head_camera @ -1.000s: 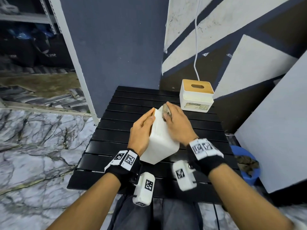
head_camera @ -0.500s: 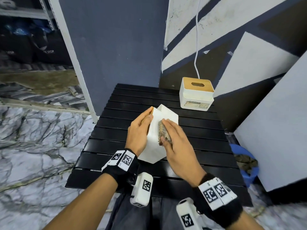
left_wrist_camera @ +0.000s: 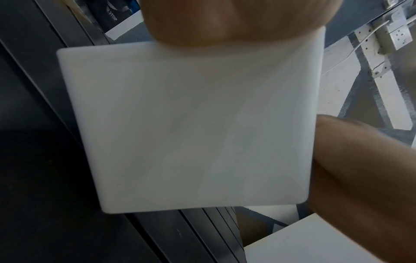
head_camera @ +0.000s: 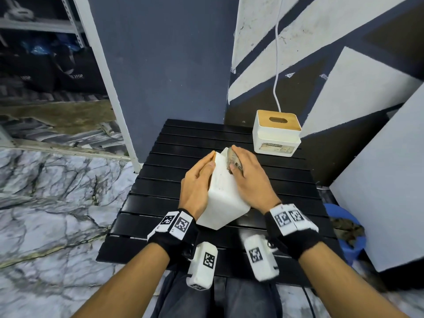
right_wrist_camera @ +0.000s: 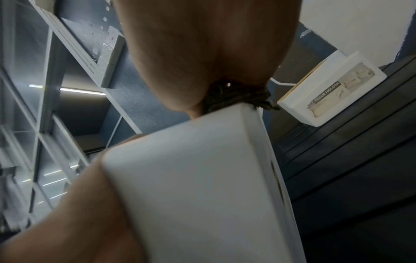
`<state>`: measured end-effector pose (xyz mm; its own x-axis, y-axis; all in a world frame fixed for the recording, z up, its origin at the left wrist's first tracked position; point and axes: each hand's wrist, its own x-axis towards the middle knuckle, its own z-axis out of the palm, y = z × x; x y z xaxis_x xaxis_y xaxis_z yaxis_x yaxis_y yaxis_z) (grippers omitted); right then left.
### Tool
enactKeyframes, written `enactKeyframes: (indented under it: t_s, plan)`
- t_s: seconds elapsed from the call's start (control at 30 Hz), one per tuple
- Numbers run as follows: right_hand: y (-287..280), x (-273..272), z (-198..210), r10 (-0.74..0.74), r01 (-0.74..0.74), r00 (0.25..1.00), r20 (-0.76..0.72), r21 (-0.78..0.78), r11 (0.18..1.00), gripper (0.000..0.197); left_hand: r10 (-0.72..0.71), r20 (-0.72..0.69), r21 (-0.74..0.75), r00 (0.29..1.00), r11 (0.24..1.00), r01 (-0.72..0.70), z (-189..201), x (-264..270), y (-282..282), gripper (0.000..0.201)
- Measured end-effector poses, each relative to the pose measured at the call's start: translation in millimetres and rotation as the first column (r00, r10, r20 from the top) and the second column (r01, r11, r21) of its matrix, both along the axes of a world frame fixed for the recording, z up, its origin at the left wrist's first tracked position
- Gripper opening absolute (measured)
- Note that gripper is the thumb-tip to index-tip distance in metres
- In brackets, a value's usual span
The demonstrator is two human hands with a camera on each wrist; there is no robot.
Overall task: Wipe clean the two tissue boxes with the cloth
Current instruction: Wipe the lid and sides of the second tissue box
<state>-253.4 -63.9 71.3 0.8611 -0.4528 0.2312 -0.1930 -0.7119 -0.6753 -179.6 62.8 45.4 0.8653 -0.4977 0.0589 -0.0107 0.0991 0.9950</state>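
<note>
A plain white tissue box point(head_camera: 223, 193) leans tilted on the black slatted table point(head_camera: 183, 138), near its middle. My left hand point(head_camera: 210, 160) holds the box's left side, thumb on the upper face; the left wrist view shows the box face point(left_wrist_camera: 191, 124) between thumb and fingers. My right hand point(head_camera: 236, 157) presses a crumpled grey-brown cloth point(head_camera: 230, 157) onto the far end of the upper face. In the right wrist view the cloth point(right_wrist_camera: 238, 99) sits at the box's point(right_wrist_camera: 191, 186) top edge. A second white tissue box point(head_camera: 276, 136) with a wooden lid stands upright at the back right.
A blue bucket point(head_camera: 344, 228) with a rag in it stands on the floor right of the table. A large white panel point(head_camera: 385, 180) leans at the right. A grey-blue pillar point(head_camera: 160, 65) rises behind the table. A white cable point(head_camera: 276, 65) hangs down to the second box.
My right hand has slid the cloth from the middle of the box's upper face back up to its far end. The left hand keeps its hold on the box.
</note>
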Motion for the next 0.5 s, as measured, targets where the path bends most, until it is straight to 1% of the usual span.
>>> enactKeyframes:
  t_s: [0.13,0.23,0.3,0.37,0.5]
  plan:
    - [41.3,-47.7,-6.3,0.053,-0.051,0.997,0.065,-0.031,0.998,0.049,-0.003,-0.005,0.011,1.0,1.0,0.003,0.7,-2.3,-1.1,0.039]
    - [63.8,-63.3,-6.8,0.097,-0.094,0.992,0.077,-0.039,0.995,0.052,0.002,0.025,0.016,1.0,1.0,-0.002,1.3,-5.1,-2.5,0.036]
    - [65.5,-58.3,-4.4,0.099,-0.096,0.991,0.094,-0.033,0.995,0.052,-0.002,0.033,0.018,0.999,1.0,0.001,1.2,-5.7,-3.3,0.03]
    - [59.1,-44.6,-0.1,0.091,-0.09,0.99,0.108,-0.012,0.996,0.05,-0.006,0.05,0.03,0.999,1.0,0.005,1.2,-6.2,-2.9,0.03]
    - [26.1,-5.5,9.9,0.049,-0.051,0.996,0.076,0.022,0.998,0.046,-0.009,0.078,0.052,0.997,0.999,0.005,2.0,-7.5,-5.1,0.032]
